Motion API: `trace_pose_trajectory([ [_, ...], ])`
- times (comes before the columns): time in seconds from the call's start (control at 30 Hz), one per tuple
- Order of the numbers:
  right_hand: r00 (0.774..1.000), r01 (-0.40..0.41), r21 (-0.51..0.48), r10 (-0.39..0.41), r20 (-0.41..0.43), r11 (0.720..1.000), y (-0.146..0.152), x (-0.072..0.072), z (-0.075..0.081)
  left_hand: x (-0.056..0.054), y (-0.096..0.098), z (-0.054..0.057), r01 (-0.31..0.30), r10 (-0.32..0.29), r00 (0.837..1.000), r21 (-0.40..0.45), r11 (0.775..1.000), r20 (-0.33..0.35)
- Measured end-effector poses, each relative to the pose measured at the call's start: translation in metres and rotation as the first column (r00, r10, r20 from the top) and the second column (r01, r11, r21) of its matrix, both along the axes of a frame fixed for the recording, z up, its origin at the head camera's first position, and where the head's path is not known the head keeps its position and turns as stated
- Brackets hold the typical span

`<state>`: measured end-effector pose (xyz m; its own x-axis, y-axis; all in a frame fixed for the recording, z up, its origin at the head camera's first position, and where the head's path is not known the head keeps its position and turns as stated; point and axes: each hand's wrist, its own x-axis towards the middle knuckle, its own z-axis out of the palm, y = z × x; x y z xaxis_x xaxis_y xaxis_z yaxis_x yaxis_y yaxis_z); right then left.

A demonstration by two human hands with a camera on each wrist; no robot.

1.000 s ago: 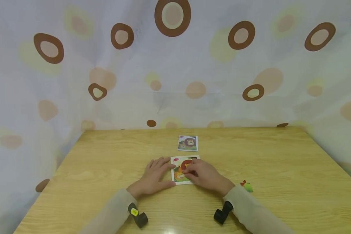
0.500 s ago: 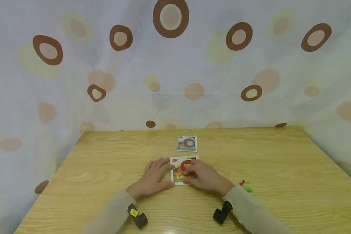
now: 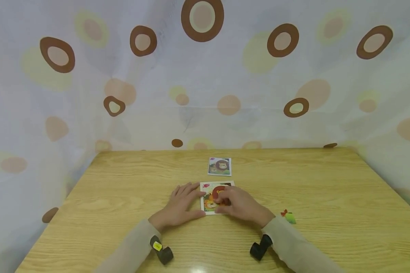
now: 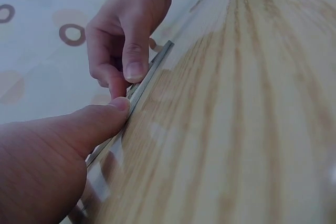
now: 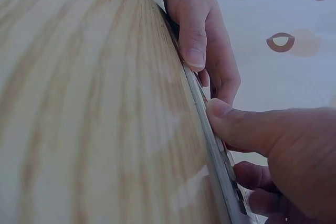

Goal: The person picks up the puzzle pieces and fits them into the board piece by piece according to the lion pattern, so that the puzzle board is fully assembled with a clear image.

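A white-framed lion jigsaw puzzle (image 3: 210, 205) lies flat on the table before me. My left hand (image 3: 177, 208) rests at its left edge, fingers spread and thumb tip at the lower left corner. My right hand (image 3: 243, 204) reaches over the right half, its bent thumb and index finger on a puzzle piece within the frame. Those fingers hide most of that piece. In the right wrist view the right thumb (image 5: 247, 127) bears down on the thin puzzle board (image 5: 210, 145), seen edge-on. One loose green and red piece (image 3: 288, 217) lies to the right.
A printed lion picture card (image 3: 219, 167) lies behind the puzzle. The wooden table (image 3: 133, 178) ends at a patterned cloth backdrop (image 3: 205, 125), which also rises along both sides. A small black camera sits on each wrist.
The right thumb has shifted slightly over the lower part of the puzzle and spread from the index finger. The left hand, the loose piece and the card stay in place.
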<state>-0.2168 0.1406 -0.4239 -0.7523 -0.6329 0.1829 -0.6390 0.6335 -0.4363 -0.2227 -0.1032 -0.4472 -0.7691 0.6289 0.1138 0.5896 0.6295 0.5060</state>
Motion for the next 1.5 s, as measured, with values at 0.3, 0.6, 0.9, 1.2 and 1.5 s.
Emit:
trace_pose_trajectory([
  [0.3,1.000,-0.011,-0.011,0.010,-0.018,1.000,-0.002,0.000,-0.002,-0.002,-0.002,-0.001,-0.011,0.011,1.000,0.003,1.000,-0.012],
  [0.6,0.999,0.017,0.032,-0.015,-0.047,0.999,-0.001,0.005,-0.003,-0.002,0.000,-0.003,0.000,0.000,1.000,0.017,1.000,-0.002],
  [0.9,0.998,0.050,-0.071,-0.047,0.031,0.996,-0.001,0.001,-0.007,0.000,0.000,0.000,-0.001,0.001,1.000,0.000,1.000,0.020],
  [1.2,0.996,0.007,-0.107,0.003,0.086,0.994,0.002,-0.005,-0.004,0.001,-0.001,0.000,0.007,-0.007,1.000,0.020,1.000,0.014],
  [1.5,0.993,0.011,-0.108,0.002,0.118,0.994,0.005,-0.005,-0.002,0.000,-0.001,0.000,0.005,-0.006,1.000,0.022,1.000,0.017],
])
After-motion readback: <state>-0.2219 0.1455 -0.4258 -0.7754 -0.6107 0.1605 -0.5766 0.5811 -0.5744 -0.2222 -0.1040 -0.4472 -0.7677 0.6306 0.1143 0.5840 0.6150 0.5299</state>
